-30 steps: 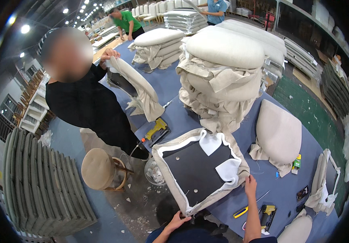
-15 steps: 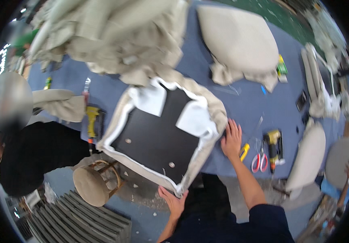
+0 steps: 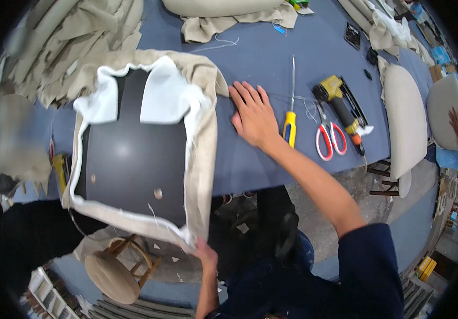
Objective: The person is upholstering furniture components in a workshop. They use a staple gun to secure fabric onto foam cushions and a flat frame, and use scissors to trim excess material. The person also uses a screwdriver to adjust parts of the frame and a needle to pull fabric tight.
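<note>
A beige upholstered seat panel (image 3: 136, 151) lies with its black board side up, white lining folded in around the rim. Two white flaps show at its far edge. My left hand (image 3: 206, 255) grips the panel's near right corner, its fingers partly hidden and blurred. Flat on the table, my right hand (image 3: 254, 114) is open beside the panel's right edge, fingertips close to the beige cloth. To the right of this hand are a yellow-handled screwdriver (image 3: 289, 127), scissors (image 3: 329, 135) with red and white handles, and a yellow-black staple gun (image 3: 343, 109).
The blue-grey table (image 3: 255, 165) carries a heap of beige cloth (image 3: 90, 37) at the far left and a covered cushion (image 3: 223, 6) at the far side. Another padded panel (image 3: 405, 119) stands at right. A round stool (image 3: 113, 276) is below left, near a person in black (image 3: 32, 239).
The view has shifted to the right and closer. The panel has turned slightly, now lying straighter. My left hand still holds its near corner; my right hand stays flat on the table.
</note>
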`<state>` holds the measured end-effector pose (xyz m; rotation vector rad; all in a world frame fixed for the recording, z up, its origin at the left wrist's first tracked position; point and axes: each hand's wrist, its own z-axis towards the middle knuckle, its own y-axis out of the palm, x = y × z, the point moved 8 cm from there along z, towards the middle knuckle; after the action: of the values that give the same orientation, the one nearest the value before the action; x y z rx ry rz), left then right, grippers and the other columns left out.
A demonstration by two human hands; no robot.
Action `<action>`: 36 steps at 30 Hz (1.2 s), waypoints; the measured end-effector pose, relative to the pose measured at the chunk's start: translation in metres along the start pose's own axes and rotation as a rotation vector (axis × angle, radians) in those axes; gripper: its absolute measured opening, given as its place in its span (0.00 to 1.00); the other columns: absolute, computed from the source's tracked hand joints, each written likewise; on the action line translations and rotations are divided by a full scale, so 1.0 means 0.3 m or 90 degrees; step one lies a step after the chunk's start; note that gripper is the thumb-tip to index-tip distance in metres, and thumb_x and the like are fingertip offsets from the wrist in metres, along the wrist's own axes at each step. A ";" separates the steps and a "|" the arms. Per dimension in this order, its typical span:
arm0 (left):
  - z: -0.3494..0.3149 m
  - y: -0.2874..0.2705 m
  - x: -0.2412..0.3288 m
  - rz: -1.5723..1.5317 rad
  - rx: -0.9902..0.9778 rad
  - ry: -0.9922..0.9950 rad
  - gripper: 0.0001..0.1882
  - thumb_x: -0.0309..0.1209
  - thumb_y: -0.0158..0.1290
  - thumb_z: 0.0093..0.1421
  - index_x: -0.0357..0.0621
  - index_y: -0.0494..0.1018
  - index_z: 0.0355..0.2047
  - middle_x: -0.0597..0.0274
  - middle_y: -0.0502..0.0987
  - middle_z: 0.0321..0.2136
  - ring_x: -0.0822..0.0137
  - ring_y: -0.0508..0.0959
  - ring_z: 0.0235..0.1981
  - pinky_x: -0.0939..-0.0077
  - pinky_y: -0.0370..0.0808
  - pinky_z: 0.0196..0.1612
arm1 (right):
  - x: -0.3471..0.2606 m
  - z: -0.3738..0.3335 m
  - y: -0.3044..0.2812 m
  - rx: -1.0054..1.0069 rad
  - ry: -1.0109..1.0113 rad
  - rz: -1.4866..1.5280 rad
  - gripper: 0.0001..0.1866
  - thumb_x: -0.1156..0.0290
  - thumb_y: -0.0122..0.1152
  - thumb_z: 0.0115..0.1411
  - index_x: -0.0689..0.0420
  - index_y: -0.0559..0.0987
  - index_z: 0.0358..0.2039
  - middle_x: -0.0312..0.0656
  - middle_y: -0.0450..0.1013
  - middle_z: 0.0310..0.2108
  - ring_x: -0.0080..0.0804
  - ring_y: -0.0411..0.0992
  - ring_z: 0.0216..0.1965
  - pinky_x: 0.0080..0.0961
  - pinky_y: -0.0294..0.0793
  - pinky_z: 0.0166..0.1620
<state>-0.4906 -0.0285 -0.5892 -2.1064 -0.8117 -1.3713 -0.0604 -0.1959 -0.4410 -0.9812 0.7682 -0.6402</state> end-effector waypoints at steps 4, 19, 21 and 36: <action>-0.009 0.242 0.490 -0.178 -0.006 0.138 0.39 0.28 0.51 0.69 0.44 0.40 0.72 0.45 0.63 0.62 0.52 0.75 0.56 0.51 0.79 0.56 | -0.025 -0.065 -0.104 0.000 -0.045 0.062 0.32 0.67 0.63 0.59 0.56 0.69 0.65 0.48 0.65 0.66 0.46 0.61 0.69 0.56 0.56 0.70; -0.917 0.315 1.395 0.131 -0.484 0.735 0.16 0.32 0.52 0.67 0.44 0.73 0.54 0.54 0.82 0.35 0.47 0.83 0.32 0.46 0.82 0.43 | 0.508 -0.549 -0.395 -0.118 0.305 -0.109 0.21 0.60 0.69 0.58 0.61 0.82 0.46 0.49 0.80 0.34 0.44 0.80 0.35 0.34 0.75 0.41; -0.951 0.297 1.396 0.110 -0.342 0.779 0.17 0.34 0.51 0.69 0.45 0.72 0.56 0.56 0.80 0.31 0.47 0.82 0.29 0.44 0.82 0.40 | 0.562 -0.577 -0.395 -0.150 0.376 0.119 0.20 0.61 0.68 0.59 0.63 0.82 0.45 0.47 0.81 0.33 0.37 0.80 0.35 0.30 0.76 0.41; -0.087 0.548 0.896 0.515 -0.234 0.530 0.13 0.20 0.59 0.62 0.34 0.77 0.48 0.53 0.78 0.43 0.64 0.80 0.39 0.71 0.78 0.43 | -0.218 -0.876 -0.318 -0.140 0.396 1.084 0.22 0.53 0.66 0.67 0.60 0.74 0.29 0.37 0.72 0.23 0.25 0.74 0.22 0.24 0.75 0.28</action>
<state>-0.3055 -0.1047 -0.3445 -1.5160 0.5948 -1.7183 -0.3225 -0.3121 -0.4273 -0.0206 1.8573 0.7025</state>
